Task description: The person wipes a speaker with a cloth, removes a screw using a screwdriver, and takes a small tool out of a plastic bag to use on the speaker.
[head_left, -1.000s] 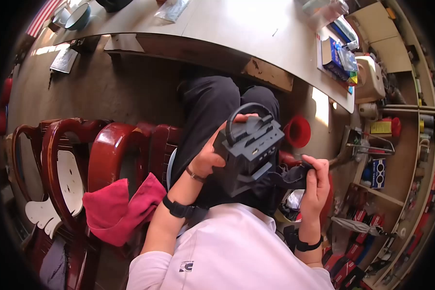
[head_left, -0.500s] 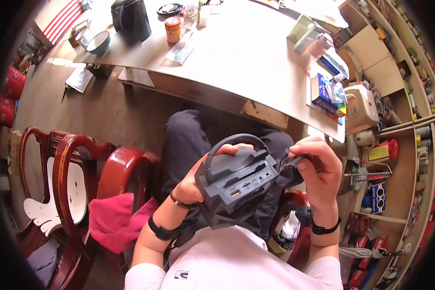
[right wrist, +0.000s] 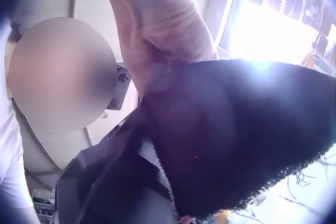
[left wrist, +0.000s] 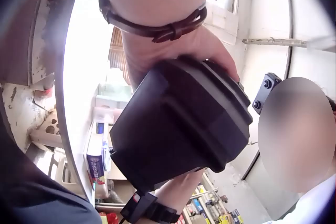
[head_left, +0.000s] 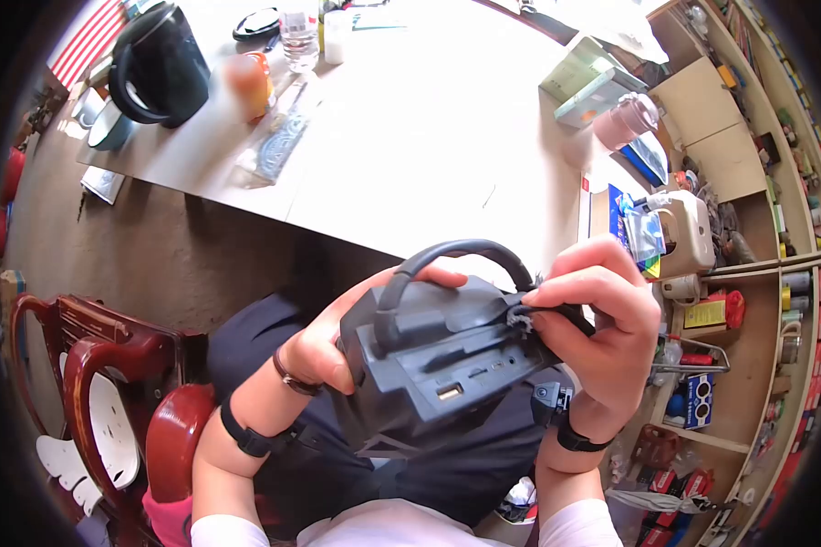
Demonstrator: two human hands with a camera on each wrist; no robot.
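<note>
A black portable speaker (head_left: 401,314) with a carrying handle (head_left: 456,248) is held above the lap in the head view. Its panel of ports and slots faces up. My left hand (head_left: 324,346) grips its left end, thumb on the near side and fingers passing under the handle. In the left wrist view the smooth angular body (left wrist: 168,124) of the speaker fills the middle. Between thumb and fingers, my right hand (head_left: 602,314) pinches a dark cloth (right wrist: 252,129) with a frayed edge, right at the panel's right end.
Ahead stands a white table (head_left: 410,146) with a black pitcher (head_left: 162,68), an orange-lidded jar (head_left: 255,87) and a pink bottle (head_left: 625,120). Red wooden chairs (head_left: 109,365) are at the left. Shelves (head_left: 775,365) full of goods line the right side.
The speaker has risen from over the lap toward the table edge, in the left hand. The right hand has brought the cloth from beside the speaker onto its panel. The head view has shifted.
</note>
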